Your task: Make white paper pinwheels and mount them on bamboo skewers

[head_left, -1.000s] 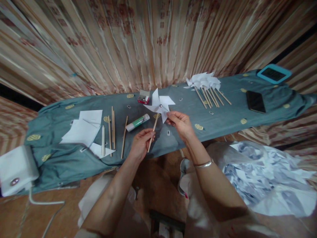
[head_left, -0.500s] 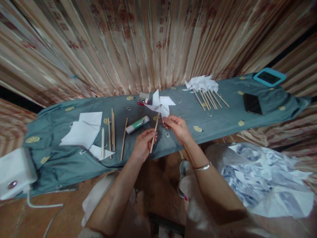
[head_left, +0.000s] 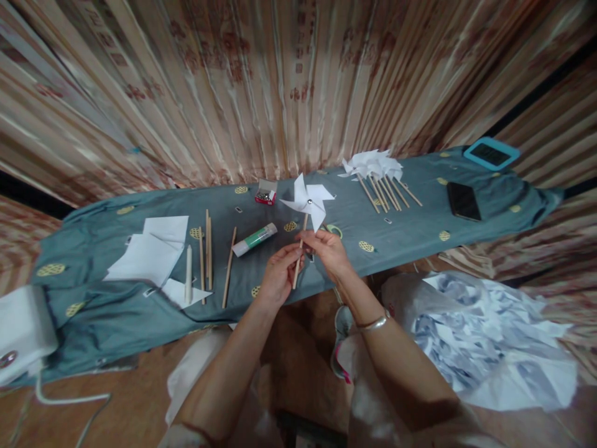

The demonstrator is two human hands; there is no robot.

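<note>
A white paper pinwheel (head_left: 310, 202) with a shiny pin at its middle stands on a thin wooden stick (head_left: 296, 272), tilted up over the cloth. My left hand (head_left: 281, 272) is closed around the lower part of the stick. Just above it, my right hand (head_left: 325, 249) pinches the same stick below the paper blades. Partly behind my right hand lies a pair of scissors with a green handle (head_left: 334, 231). A glue stick (head_left: 255, 239) rests to the left of my hands, and a small open red box of pins (head_left: 265, 192) sits behind it.
Several finished pinwheels (head_left: 375, 167) lie at the back right, near a phone (head_left: 463, 201) and a blue-framed device (head_left: 491, 153). On the left are paper sheets (head_left: 149, 252), loose sticks (head_left: 208, 252), a candle (head_left: 188, 274) and a white box (head_left: 25, 333). Paper scraps (head_left: 494, 336) fill a bag at right.
My right hand has gone from a paper blade down to the stick, close to my left hand. The scissors' green handle now shows. The whole view has shifted slightly.
</note>
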